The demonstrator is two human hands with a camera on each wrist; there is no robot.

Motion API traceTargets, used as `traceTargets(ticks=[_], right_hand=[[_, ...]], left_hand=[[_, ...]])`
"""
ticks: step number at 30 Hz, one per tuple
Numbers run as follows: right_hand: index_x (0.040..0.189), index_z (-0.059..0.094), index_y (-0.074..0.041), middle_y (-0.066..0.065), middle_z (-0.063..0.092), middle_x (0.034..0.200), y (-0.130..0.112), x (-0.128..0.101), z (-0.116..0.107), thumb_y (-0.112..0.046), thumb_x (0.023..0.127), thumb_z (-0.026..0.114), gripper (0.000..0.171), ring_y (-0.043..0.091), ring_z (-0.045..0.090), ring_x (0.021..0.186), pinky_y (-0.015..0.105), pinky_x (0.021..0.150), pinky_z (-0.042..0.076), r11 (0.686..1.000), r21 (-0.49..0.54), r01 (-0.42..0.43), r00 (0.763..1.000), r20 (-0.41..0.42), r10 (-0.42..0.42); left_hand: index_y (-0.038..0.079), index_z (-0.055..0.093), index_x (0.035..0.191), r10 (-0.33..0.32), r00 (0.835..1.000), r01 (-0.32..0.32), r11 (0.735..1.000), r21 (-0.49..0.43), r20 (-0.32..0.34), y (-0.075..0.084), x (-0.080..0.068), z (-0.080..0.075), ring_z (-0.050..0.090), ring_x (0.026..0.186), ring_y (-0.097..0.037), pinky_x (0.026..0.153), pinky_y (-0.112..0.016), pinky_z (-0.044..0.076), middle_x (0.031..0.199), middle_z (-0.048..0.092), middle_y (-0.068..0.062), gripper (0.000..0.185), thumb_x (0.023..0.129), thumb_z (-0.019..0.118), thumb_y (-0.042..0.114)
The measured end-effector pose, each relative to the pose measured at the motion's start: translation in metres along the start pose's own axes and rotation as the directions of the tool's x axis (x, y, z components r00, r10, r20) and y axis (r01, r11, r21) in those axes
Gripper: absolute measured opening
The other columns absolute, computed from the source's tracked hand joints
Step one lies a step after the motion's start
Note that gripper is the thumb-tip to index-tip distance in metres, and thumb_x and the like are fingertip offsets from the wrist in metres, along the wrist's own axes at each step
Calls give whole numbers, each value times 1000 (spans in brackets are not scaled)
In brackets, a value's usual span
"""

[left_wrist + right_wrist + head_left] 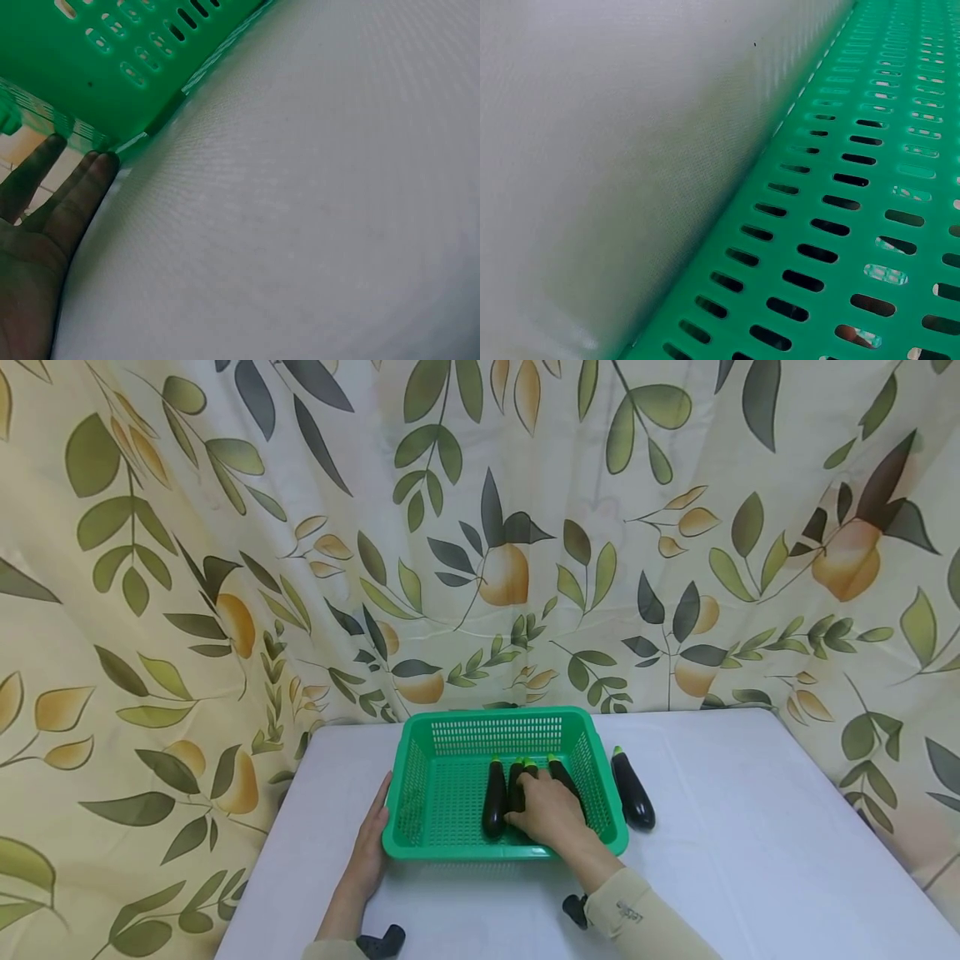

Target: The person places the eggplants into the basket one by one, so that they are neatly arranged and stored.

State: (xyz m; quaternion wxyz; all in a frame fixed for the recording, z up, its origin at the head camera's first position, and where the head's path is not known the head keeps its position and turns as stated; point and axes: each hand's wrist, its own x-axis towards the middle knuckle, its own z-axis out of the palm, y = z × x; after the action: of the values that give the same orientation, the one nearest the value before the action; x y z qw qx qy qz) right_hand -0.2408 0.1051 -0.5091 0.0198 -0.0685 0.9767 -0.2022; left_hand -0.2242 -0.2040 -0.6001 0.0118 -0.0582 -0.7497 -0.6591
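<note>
A green plastic basket (442, 852) with slotted walls stands on the table. Several dark eggplants (493, 802) with green caps lie in its middle and right part. My right hand (553, 810) reaches inside over the eggplants, its thumb and fingers bent around one whose body is mostly hidden beneath the hand. Along the basket's left wall, my left hand (369, 839) rests with its fingers extended; in the left wrist view those straight fingers (82, 199) touch the wall. The right wrist view shows just the basket's slotted outer side (817, 255), the hand being hidden.
One more eggplant (632, 789) lies on the white tablecloth (720, 843), just outside the basket's right wall. A leaf-and-fruit patterned curtain (600, 543) hangs behind the table and on both sides.
</note>
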Motion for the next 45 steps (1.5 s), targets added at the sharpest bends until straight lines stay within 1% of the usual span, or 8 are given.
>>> traceTargets(ticks=[14, 17, 21, 25, 29, 33, 39, 45], right_hand=[[131, 68, -7, 17, 68, 122, 1, 2, -5, -33, 88, 83, 53, 31, 67, 105, 53, 89, 59, 999, 43, 10, 999, -32, -9], [131, 68, -8, 15, 69, 119, 0, 0, -10, -32, 91, 80, 48, 27, 67, 100, 49, 85, 59, 996, 83, 30, 999, -40, -27], [131, 69, -9, 9, 67, 102, 2, -4, -27, -30, 93, 77, 44, 19, 59, 83, 37, 68, 52, 986, 155, 54, 998, -43, -48], [132, 68, -9, 7, 62, 93, 12, -8, -54, -28, 95, 75, 42, 18, 53, 78, 32, 62, 44, 975, 212, 67, 997, -47, -58], [135, 66, -8, 10, 62, 95, 27, -13, -80, -29, 97, 72, 44, 19, 53, 77, 30, 59, 44, 969, 239, 67, 997, -54, -55], [138, 63, -7, 13, 63, 101, 42, -19, -97, -30, 98, 71, 46, 22, 56, 79, 30, 59, 47, 973, 225, 53, 997, -71, -38], [139, 61, -2, 16, 64, 104, 62, -24, -111, -28, 98, 71, 50, 24, 60, 87, 33, 65, 51, 983, 175, 55, 993, -112, -36], [141, 57, 2, 21, 66, 108, 84, -26, -119, -29, 99, 69, 54, 25, 63, 85, 31, 60, 50, 987, 156, 28, 994, -113, -10]], left_hand=[[40, 20, 165, 19, 1000, -19, 1000, -10, 16, -1, 1, -2, 6, 164, -31, 124, -71, 1, 174, 17, 8, 54, 111, 19, 44], [40, 20, 165, 30, 999, -29, 999, -14, 19, -1, 0, -2, 7, 164, -30, 124, -71, 1, 174, 18, 9, 54, 112, 18, 41], [42, 20, 165, 35, 999, -35, 999, 0, 25, -1, -1, -3, 8, 164, -28, 125, -71, 2, 174, 19, 11, 53, 112, 18, 41], [40, 20, 165, 44, 998, -44, 999, -6, 33, -1, 0, -3, 8, 164, -28, 125, -70, 3, 173, 20, 12, 54, 111, 18, 41], [37, 20, 166, 52, 998, -52, 999, -14, 35, -3, 0, -4, 9, 164, -27, 125, -70, 3, 173, 21, 13, 54, 112, 19, 39], [43, 21, 164, 49, 998, -49, 999, -19, 37, -2, 0, -6, 9, 164, -27, 125, -70, 4, 173, 20, 14, 52, 112, 19, 38], [44, 21, 164, 43, 998, -42, 999, -33, 38, -1, 1, -6, 7, 164, -26, 125, -71, 2, 173, 19, 15, 52, 112, 19, 39], [41, 19, 165, 41, 998, -39, 998, -41, 48, -3, 2, -4, 4, 164, -27, 124, -72, 0, 174, 16, 14, 53, 112, 18, 41]])
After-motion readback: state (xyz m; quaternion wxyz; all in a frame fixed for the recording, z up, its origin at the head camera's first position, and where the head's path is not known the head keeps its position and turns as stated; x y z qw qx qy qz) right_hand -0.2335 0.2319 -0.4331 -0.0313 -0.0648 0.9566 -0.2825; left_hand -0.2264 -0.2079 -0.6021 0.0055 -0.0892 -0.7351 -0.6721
